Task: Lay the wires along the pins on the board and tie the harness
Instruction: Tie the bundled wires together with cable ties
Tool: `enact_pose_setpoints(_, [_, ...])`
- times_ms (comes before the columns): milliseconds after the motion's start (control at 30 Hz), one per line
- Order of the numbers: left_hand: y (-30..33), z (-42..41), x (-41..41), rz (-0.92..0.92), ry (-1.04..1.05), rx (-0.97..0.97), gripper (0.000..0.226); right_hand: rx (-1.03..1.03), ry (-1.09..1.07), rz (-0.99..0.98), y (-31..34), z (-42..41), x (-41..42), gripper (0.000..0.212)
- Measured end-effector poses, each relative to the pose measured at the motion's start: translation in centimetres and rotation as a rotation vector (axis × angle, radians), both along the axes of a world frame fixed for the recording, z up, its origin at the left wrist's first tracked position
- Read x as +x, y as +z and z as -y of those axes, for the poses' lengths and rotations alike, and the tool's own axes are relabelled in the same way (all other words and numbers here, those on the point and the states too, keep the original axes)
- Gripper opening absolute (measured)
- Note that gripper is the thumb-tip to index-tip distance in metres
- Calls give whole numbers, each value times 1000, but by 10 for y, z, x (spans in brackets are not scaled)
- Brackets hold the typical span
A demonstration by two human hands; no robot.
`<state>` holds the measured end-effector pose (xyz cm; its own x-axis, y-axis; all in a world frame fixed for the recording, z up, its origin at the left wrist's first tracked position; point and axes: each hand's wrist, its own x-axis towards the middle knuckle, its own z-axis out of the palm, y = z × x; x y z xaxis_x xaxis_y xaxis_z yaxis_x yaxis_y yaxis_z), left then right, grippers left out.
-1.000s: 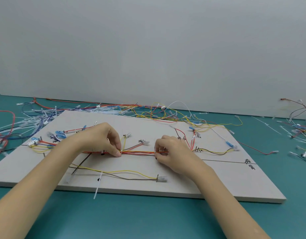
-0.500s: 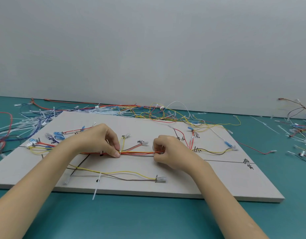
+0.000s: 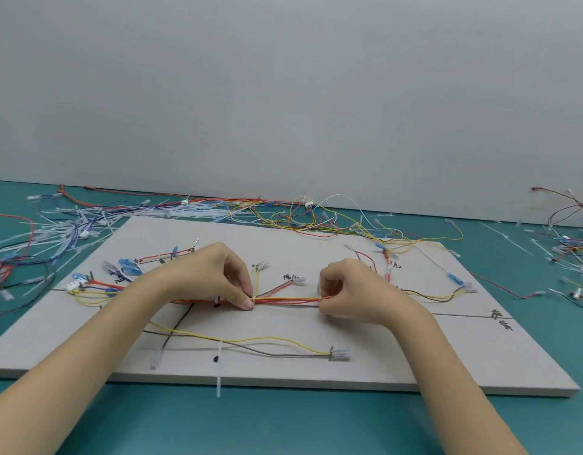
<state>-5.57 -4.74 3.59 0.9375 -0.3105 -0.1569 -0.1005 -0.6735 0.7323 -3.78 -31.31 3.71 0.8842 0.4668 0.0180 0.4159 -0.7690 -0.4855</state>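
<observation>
A grey board lies flat on the teal table, and a taut bundle of red, orange and yellow wires runs from 9 o'clock to 3 o'clock across its middle, stretched between 2 hands. The left hand pinches the bundle between thumb and fingertips at its 9 o'clock end, right beside a small pin; the right hand is curled round the 3 o'clock end, the wires disappearing into its grip. Toward 6 o'clock from the bundle, 1 yellow and 1 brown wire sag across the board to a clear connector, and a white cable tie crosses them, its tail hanging over the board's near edge. Toward 10 o'clock sit blue connectors with short red leads; toward 2 o'clock another yellow and brown pair ends at a blue terminal. Black handwritten marks and drawn lines show on the board, too small to read. Beyond the board at 12 o'clock a tangle of loose wires lies against the grey wall, with spare white ties heaped at 10 o'clock
</observation>
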Motion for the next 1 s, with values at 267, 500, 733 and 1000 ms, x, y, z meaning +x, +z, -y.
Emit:
enact_pose_setpoints(267, [-23, 62, -12, 249, 6, -159, 12, -35, -148, -141, 16, 49, -3, 13])
enact_pose_setpoints(500, [-26, 86, -22, 374, 24, -164, 8, -64, -237, -187, 20, 64, -3, 12])
enact_pose_setpoints(733, [18, 62, -29, 767, 283, -138, 6, -86, -119, -68, 15, 34, -9, 37])
enact_pose_setpoints(1000, [14, 4, -7, 20, 21, 84, 34, -34, 9, 28, 4, 1, -17, 14])
